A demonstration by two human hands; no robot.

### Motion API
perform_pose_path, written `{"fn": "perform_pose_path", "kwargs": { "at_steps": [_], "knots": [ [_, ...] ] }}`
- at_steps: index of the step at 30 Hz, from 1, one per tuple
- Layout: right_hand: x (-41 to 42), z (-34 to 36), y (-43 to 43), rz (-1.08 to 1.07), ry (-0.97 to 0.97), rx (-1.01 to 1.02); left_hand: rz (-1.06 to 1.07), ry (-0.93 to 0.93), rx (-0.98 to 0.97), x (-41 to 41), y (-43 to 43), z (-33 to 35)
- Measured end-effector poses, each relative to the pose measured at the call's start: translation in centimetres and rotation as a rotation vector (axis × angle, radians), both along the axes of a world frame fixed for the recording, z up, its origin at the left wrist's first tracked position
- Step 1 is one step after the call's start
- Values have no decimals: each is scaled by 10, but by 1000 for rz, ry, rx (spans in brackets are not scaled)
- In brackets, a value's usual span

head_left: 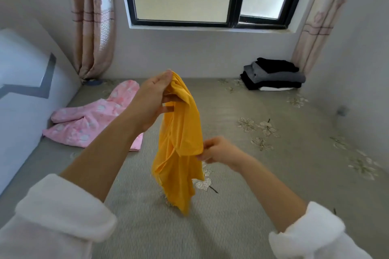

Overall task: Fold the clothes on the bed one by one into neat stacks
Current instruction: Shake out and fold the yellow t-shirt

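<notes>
— Yellow cloth [179,143], where?
— Held up over the middle of the bed [273,153], bunched, hanging long.
— Hands?
— Left hand [153,103] grips the top, fingers [168,109] curled round the fabric. Right hand [216,150] is lower and pinches a side edge.
— Tail touching the bed?
— Cannot tell.
— Other clothes?
— Pink garment [90,120] crumpled on the bed's left side. Folded stack [273,75], black and grey, far right corner, beside the curtain [315,27].
</notes>
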State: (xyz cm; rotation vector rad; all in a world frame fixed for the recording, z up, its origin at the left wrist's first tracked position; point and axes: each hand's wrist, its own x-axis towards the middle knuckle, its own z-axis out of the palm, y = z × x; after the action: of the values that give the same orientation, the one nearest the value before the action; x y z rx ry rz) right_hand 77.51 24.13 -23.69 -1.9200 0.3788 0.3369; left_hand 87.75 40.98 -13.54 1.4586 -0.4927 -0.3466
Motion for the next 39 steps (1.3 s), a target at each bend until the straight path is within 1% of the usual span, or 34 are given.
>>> {"fn": "perform_pose_path", "kwargs": {
  "at_steps": [2,3,4,5,7,9,10,12,15,16,18,20,22,24,25,26,27,28,29,30,31,32,33,35,36,37,38,39],
  "knots": [
    [2,-24,23,151,98,-73,10,33,-41,1,1,7],
    [4,-35,36,179,126,-107,19,47,-66,1,2,11],
    [7,-45,50,157,126,-142,22,67,-105,0,3,16],
    [10,-54,63,77,102,-153,18,92,-151,0,3,20],
    [17,-66,79,-148,8,-93,9,133,-219,0,8,29],
    [24,-65,76,-274,-72,-73,46,129,-228,4,21,36],
    [27,-61,67,-292,-83,-48,97,120,-222,8,32,39],
    [26,-47,38,-316,-114,85,295,99,-168,22,63,38],
    [16,-14,-14,-341,-211,251,648,32,27,41,111,17],
    [13,-1,-26,-337,-230,286,713,13,71,43,123,6],
    [12,21,-40,-318,-201,312,734,64,77,43,134,-17],
    [15,43,-45,-272,-148,214,732,164,94,40,138,-35],
    [12,65,-50,-184,-140,102,728,182,171,40,141,-46],
    [3,92,-59,45,-103,15,642,150,199,42,144,-49],
    [-2,104,-62,186,-47,-72,584,135,218,43,145,-49],
    [-4,112,-63,311,24,-217,519,107,271,45,148,-49],
    [-4,116,-65,391,79,-417,441,70,348,49,151,-49],
    [2,114,-70,405,103,-638,320,47,424,54,156,-48],
    [9,110,-77,372,105,-818,163,65,482,57,159,-46],
    [16,104,-83,313,108,-940,26,108,542,62,162,-46],
    [22,98,-90,246,114,-1029,-64,119,623,67,163,-46],
    [27,91,-97,179,120,-1100,-94,65,739,71,160,-48],
    [32,84,-104,117,122,-1170,-33,-47,872,77,153,-52],
    [42,70,-118,8,85,-1289,248,-270,1084,88,132,-61],
    [48,64,-123,-52,51,-1310,391,-353,1187,93,120,-64],
    [55,59,-127,-128,26,-1282,490,-405,1302,97,109,-67],
    [64,55,-131,-220,26,-1183,558,-421,1402,101,98,-68],
    [73,53,-134,-334,44,-995,601,-398,1456,108,88,-67]
  ]
}}
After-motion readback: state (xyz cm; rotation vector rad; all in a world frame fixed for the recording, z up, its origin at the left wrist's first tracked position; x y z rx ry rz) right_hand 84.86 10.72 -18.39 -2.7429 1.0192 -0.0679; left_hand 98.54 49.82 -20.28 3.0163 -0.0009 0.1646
